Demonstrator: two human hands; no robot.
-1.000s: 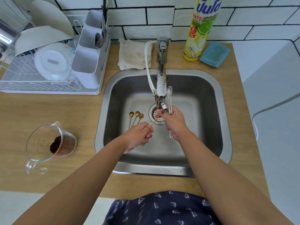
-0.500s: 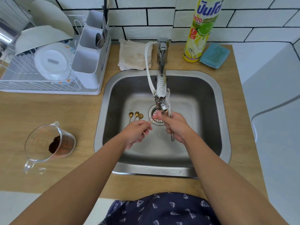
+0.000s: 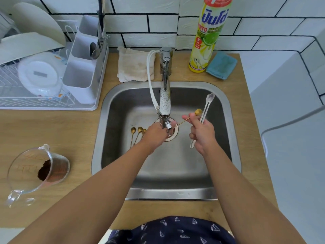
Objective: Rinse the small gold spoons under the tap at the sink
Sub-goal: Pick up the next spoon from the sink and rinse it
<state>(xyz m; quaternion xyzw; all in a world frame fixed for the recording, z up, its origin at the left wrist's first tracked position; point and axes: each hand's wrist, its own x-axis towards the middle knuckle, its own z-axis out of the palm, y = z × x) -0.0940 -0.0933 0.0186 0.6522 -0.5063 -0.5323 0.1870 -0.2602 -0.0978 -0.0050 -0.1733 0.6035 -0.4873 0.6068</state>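
Observation:
Three small gold spoons [image 3: 139,129] lie side by side on the floor of the steel sink [image 3: 234,138], left of the drain. My right hand [image 3: 202,134] is raised right of the tap [image 3: 165,95]. It holds a long silver spoon [image 3: 206,108] and pinches another gold spoon [image 3: 198,112], whose thin handle points back toward the spout. My left hand [image 3: 154,135] sits under the spout with curled fingers. Its fingertips reach the handle's end, partly hidden behind the tap. I see no running water.
A glass measuring jug [image 3: 38,171] with brown powder stands on the wooden counter at the left. A dish rack [image 3: 44,80] with plates and a cutlery holder fills the back left. A folded cloth [image 3: 133,65], a dish soap bottle [image 3: 208,37] and a blue sponge [image 3: 221,65] sit behind the sink.
My right hand has moved right and up from the spout, carrying the silver spoon and now a gold spoon too. My left hand has moved forward under the spout.

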